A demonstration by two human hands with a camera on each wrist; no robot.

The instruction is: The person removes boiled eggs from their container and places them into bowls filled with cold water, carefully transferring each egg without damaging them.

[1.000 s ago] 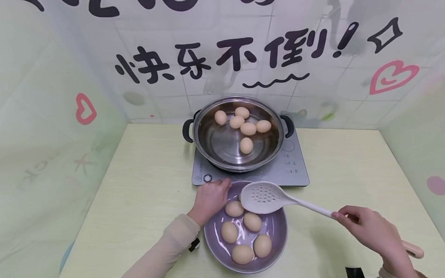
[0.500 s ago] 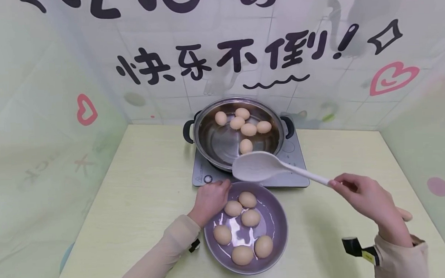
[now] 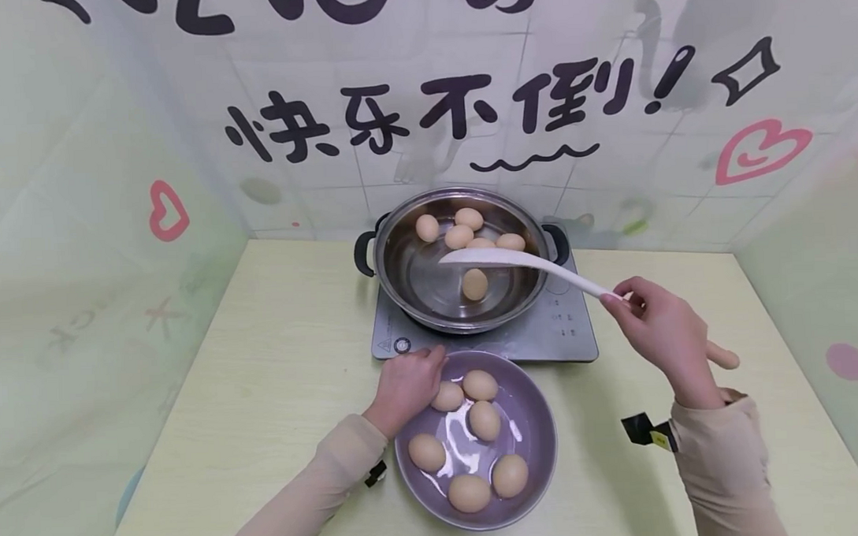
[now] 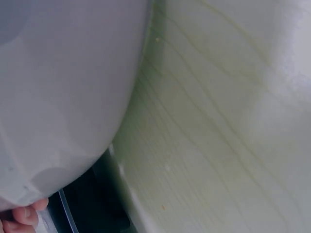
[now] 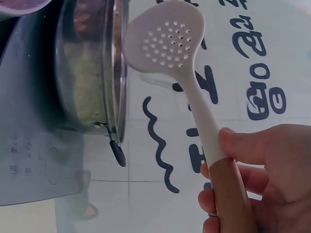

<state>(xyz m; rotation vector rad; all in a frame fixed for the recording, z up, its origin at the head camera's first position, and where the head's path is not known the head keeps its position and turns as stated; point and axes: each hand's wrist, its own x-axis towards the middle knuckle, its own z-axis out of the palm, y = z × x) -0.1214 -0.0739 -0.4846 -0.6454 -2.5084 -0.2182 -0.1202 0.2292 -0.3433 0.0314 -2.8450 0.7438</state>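
Note:
My right hand (image 3: 661, 327) grips a white slotted spoon (image 5: 163, 41) near where its wooden handle begins. In the head view the spoon's head is edge-on over the steel pot (image 3: 430, 307), overlapping the eggs there; the right wrist view shows its holes with nothing on it. Several brown eggs (image 3: 475, 284) lie in the pot. Below it, a purple bowl (image 3: 537, 422) holds several more eggs (image 3: 468, 493). My left hand (image 3: 408, 383) holds the bowl's upper left rim, its fingertips (image 4: 26, 216) showing under the bowl's side in the left wrist view.
The pot, with black side handles (image 3: 363, 253), stands on a grey induction cooktop (image 3: 559, 346) at the back of the pale wooden table (image 3: 276, 368). The bowl sits just in front of the cooktop. Printed wall sheets (image 3: 313, 193) enclose the back and sides.
My right hand has lifted the slotted spoon from above the bowl and carried it forward over the pot, turning it edge-on. Eggs in the bowl have shifted. The left hand stays at the rim.

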